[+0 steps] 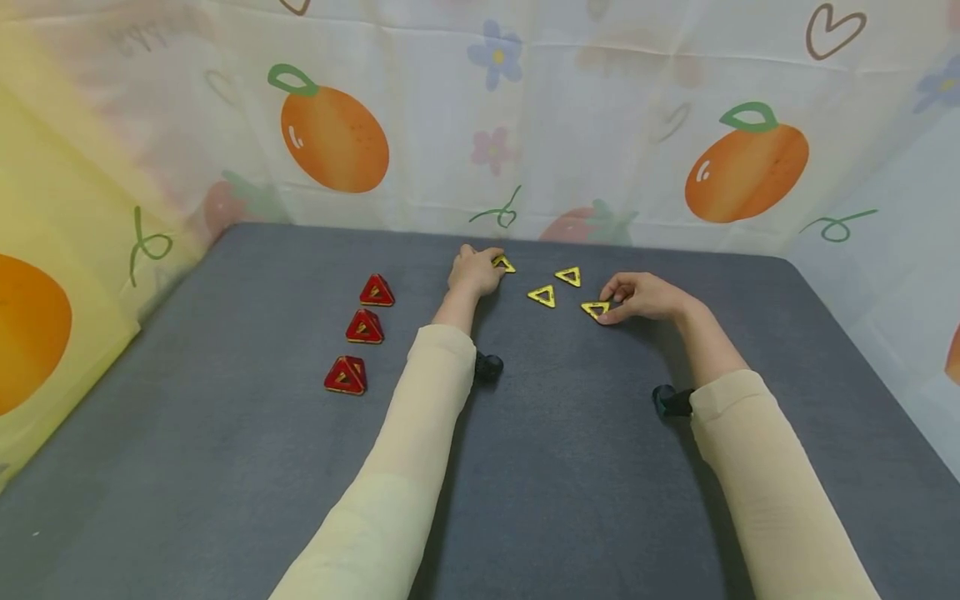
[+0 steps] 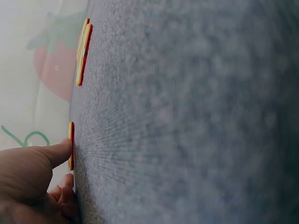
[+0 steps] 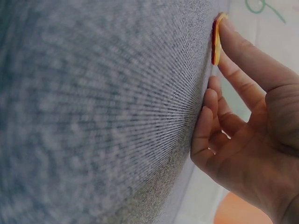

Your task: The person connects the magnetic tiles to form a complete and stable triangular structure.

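Note:
My left hand is at the far middle of the table, holding a yellow triangular frame tile by its edges. In the left wrist view, the thumb lies against that tile's red-edged side; the fingers behind are partly hidden. To the right, my right hand pinches another yellow triangular tile between thumb and forefinger, low at the table surface. In the right wrist view its other fingers curl loosely below the tile. Between the hands lie two more yellow triangular tiles, one nearer and one farther.
Three red pyramids stand in a line left of my left arm: a far one, a middle one and a near one. The dark grey table ends at a printed cloth backdrop.

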The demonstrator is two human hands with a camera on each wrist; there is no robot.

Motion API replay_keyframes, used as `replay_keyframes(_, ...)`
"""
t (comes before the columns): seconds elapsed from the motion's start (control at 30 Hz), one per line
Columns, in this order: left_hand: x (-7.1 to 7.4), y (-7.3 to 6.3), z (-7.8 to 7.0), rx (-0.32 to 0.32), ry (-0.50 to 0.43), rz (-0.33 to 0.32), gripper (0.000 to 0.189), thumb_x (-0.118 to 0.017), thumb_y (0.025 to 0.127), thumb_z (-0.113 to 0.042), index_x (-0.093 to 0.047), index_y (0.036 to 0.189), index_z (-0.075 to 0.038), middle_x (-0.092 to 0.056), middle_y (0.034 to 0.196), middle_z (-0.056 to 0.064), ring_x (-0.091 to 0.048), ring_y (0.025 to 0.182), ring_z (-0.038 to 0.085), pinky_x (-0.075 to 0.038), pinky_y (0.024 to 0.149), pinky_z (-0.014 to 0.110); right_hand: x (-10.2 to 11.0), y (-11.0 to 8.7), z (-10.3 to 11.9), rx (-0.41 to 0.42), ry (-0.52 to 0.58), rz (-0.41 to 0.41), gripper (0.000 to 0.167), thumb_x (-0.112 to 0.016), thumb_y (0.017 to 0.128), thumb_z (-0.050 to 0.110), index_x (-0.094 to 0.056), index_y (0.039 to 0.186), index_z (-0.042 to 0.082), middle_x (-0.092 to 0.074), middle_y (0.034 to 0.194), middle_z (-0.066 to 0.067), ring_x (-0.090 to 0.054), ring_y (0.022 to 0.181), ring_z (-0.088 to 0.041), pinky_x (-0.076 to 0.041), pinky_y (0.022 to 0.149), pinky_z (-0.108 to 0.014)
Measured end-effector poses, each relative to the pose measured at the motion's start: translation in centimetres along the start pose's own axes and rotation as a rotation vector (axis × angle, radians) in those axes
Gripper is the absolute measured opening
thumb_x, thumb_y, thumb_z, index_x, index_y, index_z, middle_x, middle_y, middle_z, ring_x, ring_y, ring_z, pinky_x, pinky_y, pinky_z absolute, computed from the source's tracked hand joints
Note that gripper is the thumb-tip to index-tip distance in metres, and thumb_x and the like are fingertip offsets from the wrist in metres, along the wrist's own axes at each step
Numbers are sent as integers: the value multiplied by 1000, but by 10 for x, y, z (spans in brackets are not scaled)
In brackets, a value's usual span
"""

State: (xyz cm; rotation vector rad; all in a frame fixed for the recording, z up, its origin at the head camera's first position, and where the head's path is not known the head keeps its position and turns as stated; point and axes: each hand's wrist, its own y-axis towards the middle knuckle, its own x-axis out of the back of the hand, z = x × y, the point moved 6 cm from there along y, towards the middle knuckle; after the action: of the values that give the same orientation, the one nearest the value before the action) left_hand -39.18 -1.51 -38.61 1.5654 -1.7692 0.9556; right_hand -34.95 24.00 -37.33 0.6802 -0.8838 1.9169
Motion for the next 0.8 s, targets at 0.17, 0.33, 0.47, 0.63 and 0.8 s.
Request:
replay_keyframes(0.17, 0, -1, 0, 5, -18, -16, 43, -50, 104, -31, -47, 147, -28, -37, 142, 17, -43, 121, 31, -45, 95, 44, -1, 2, -2, 0, 2, 4, 43, -75, 88, 24, -57, 121, 4, -50, 114, -15, -44, 105, -28, -38, 88, -40)
replay_keyframes(0.33, 1, -2, 0, -2, -11, -25, 43, -51, 103, -31, -49, 146, -27, -38, 143, 16, -43, 127, 32, -45, 100, 47, -1, 2, -3, -3, -3, 2, 42, -76, 88, 25, -57, 120, 5, -50, 114, -15, -44, 104, -28, -38, 88, -39)
replay_keyframes(0.47, 2, -3, -1, -10, -15, -31, 42, -53, 103, -30, -50, 145, -26, -38, 144, 17, -43, 128, 33, -44, 102, 48, 0, 2, -3, 3, -10, -10, 41, -76, 87, 25, -58, 117, 4, -52, 110, -13, -45, 101, -26, -39, 85, -37)
replay_keyframes(0.63, 2, -1, 0, -13, -30, -31, 42, -53, 102, -30, -51, 144, -25, -37, 146, 18, -42, 131, 35, -43, 104, 48, 5, 0, -4, -15, -32, -94, 35, -79, 84, 26, -61, 104, 4, -59, 92, -4, -49, 87, -21, -41, 76, -32)
replay_keyframes(0.8, 1, 1, 1, -9, -39, -15, 42, -53, 102, -30, -51, 144, -24, -36, 148, 18, -40, 132, 35, -43, 105, 46, 7, -4, -6, -36, -7, -130, 29, -78, 85, 26, -66, 101, 4, -67, 87, 0, -50, 84, -18, -41, 75, -32)
